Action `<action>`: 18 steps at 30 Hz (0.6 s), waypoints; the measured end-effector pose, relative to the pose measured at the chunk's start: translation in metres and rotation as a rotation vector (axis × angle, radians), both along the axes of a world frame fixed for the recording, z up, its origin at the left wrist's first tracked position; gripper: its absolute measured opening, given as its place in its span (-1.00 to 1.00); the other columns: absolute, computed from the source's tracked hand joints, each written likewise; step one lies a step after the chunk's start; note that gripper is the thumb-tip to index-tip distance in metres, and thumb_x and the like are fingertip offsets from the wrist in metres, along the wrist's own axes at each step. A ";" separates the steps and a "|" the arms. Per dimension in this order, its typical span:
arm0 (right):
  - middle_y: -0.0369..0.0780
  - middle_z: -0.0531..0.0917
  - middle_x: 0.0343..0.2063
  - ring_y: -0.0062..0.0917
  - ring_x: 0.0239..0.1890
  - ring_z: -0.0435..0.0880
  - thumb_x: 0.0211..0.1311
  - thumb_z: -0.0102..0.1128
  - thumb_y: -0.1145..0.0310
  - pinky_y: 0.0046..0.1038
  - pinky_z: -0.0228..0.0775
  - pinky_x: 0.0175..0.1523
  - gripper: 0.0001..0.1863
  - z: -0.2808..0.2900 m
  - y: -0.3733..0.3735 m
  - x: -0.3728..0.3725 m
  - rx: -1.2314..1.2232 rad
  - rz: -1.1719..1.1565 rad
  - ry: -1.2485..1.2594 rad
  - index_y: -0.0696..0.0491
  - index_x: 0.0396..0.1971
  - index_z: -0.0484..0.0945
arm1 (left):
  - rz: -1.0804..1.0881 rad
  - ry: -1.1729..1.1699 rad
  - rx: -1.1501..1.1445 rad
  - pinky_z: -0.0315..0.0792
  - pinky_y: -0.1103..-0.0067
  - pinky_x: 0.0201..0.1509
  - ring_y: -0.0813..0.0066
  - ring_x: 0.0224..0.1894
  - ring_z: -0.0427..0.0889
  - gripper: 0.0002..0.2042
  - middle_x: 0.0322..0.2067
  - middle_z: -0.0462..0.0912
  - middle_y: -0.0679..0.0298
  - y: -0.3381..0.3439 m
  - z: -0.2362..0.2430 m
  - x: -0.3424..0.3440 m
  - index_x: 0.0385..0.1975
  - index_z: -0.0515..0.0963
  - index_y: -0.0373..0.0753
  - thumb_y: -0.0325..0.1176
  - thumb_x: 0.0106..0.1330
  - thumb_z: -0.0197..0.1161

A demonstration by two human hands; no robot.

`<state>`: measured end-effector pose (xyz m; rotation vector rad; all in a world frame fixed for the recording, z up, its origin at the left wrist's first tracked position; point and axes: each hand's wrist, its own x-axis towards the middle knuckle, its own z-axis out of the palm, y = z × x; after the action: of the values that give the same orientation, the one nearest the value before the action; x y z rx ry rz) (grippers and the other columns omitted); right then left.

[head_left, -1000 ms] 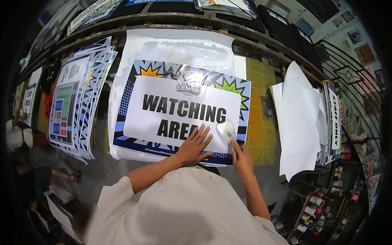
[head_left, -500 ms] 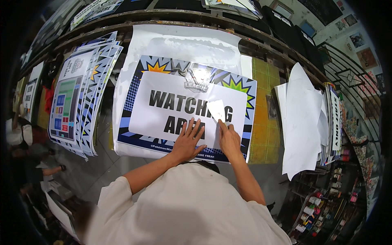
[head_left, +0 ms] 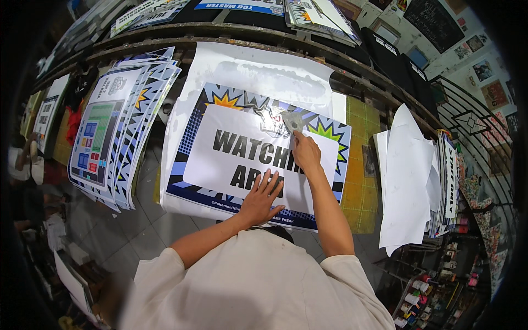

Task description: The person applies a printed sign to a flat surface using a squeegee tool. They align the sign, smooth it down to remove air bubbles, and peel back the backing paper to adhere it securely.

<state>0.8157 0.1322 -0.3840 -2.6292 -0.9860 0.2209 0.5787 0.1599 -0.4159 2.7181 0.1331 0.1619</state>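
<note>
A printed sign (head_left: 203, 165) with a white panel, bold black lettering and a blue patterned border lies in front of me, tilted slightly. Its surface looks wrinkled and glossy near the top middle. My right hand (head_left: 306, 153) is closed around a flat, pale squeegee (head_left: 293, 122), whose blade rests near the emblem at the sign's upper edge. Flat on the lower middle of the sign lies my left hand (head_left: 263, 199), its fingers spread over part of the lettering. Under the sign is a larger white sheet (head_left: 220, 58) with greyish patches.
A yellow-green cutting mat (head_left: 360, 181) shows to the right of the sign. Stacked printed boards (head_left: 104, 126) stand at the left. Curled white sheets (head_left: 407, 181) lie beside more boards (head_left: 448, 187) at the right. Dark wooden rails (head_left: 253, 45) run along the back.
My right hand has pushed the squeegee up and away, from over the upper line of lettering to the emblem area. My left hand stays flat on the sign. The whole view has shifted slightly.
</note>
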 end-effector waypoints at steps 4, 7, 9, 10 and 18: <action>0.18 0.65 -0.16 0.08 -0.13 0.70 0.45 -0.03 0.21 -0.03 0.53 0.02 -0.61 -0.002 0.012 0.010 0.036 0.020 0.022 -0.02 0.16 0.58 | -0.001 -0.007 0.003 -0.19 0.00 0.58 -0.18 0.58 -0.18 -0.25 0.52 -0.03 -0.12 -0.001 0.000 0.000 0.45 0.19 -0.32 0.14 0.45 0.05; 0.18 0.65 -0.16 0.07 -0.15 0.70 0.45 -0.03 0.20 -0.02 0.53 0.01 -0.61 -0.002 0.019 0.015 0.064 -0.001 -0.025 -0.02 0.15 0.59 | -0.005 -0.019 -0.019 -0.19 -0.01 0.57 -0.17 0.57 -0.18 -0.25 0.51 -0.02 -0.13 -0.002 -0.003 0.002 0.45 0.19 -0.32 0.13 0.45 0.07; 0.16 0.65 -0.17 0.07 -0.15 0.70 0.46 -0.03 0.19 -0.02 0.53 -0.01 -0.61 0.005 0.012 0.007 0.080 -0.013 -0.014 -0.03 0.15 0.59 | -0.006 -0.006 -0.010 -0.21 0.00 0.58 -0.17 0.58 -0.19 -0.24 0.52 -0.04 -0.12 -0.003 -0.005 0.002 0.46 0.18 -0.32 0.14 0.45 0.06; 0.15 0.65 -0.17 0.07 -0.15 0.70 0.46 -0.03 0.19 -0.01 0.53 -0.02 -0.62 0.011 0.010 -0.001 0.089 -0.011 -0.008 -0.03 0.14 0.59 | 0.002 0.001 -0.003 -0.21 0.00 0.58 -0.18 0.58 -0.20 -0.23 0.52 -0.05 -0.12 -0.002 -0.005 0.002 0.46 0.17 -0.32 0.15 0.45 0.06; 0.00 0.61 -0.29 -0.08 -0.31 0.69 0.47 0.08 0.27 -0.12 0.53 -0.19 -0.66 0.024 -0.109 -0.084 0.091 -0.157 0.004 -0.06 0.16 0.61 | 0.159 -0.340 -0.202 0.30 0.13 0.31 0.07 0.16 0.51 -0.69 0.05 0.59 0.08 0.036 -0.006 0.035 -0.06 0.62 -0.24 -0.24 0.27 0.33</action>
<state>0.7317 0.0232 -0.3595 -2.6058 -0.7644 0.1407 0.6139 0.1963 -0.4216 2.4374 0.2510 0.6168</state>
